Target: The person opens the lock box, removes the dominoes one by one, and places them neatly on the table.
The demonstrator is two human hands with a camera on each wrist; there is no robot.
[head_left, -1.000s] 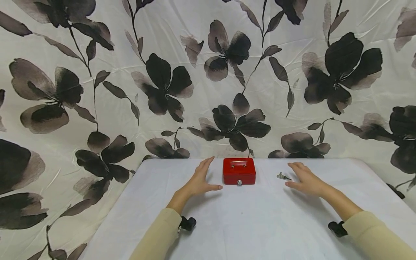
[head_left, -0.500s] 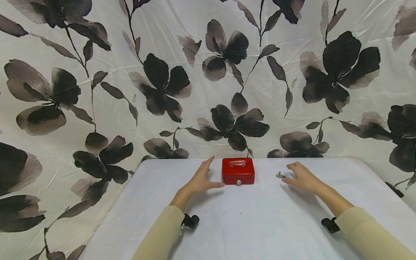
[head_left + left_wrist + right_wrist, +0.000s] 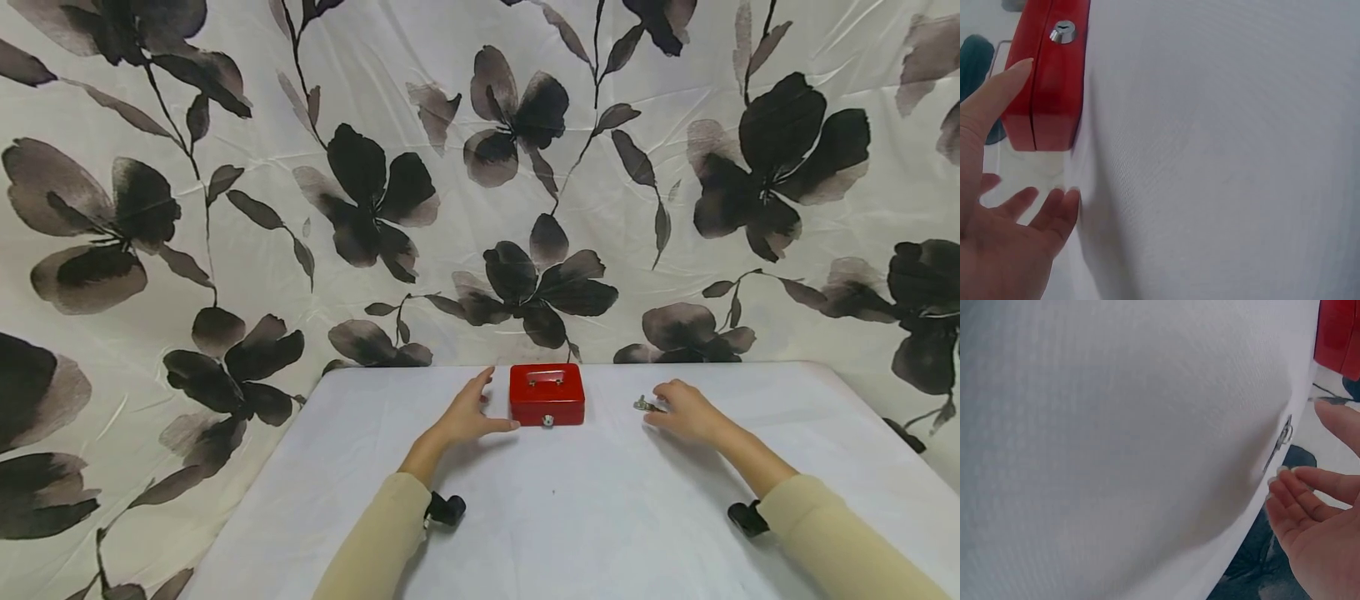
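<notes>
A red metal cash box [image 3: 547, 408] with a top handle and a silver lock on its front stands near the table's far edge. My left hand [image 3: 465, 417] is spread at its left side. In the left wrist view the thumb [image 3: 1007, 87] overlaps the box; whether it touches, I cannot tell. A small bunch of keys [image 3: 643, 404] lies on the table right of the box. My right hand [image 3: 692, 414] is beside the keys, thumb and fingers apart. In the right wrist view the fingertips [image 3: 1279, 478] are close to the keys, which still lie on the cloth.
The table [image 3: 570, 533] has a white cover. Directly behind its far edge hangs a white curtain [image 3: 420, 75] with dark flowers. A black wrist camera [image 3: 447, 510] sits on the left forearm and another camera [image 3: 747, 518] on the right.
My right hand has moved left, up to the keys, its thumb and fingers drawing nearer each other. The left hand has shifted slightly right towards the cash box. Box and keys stay put.
</notes>
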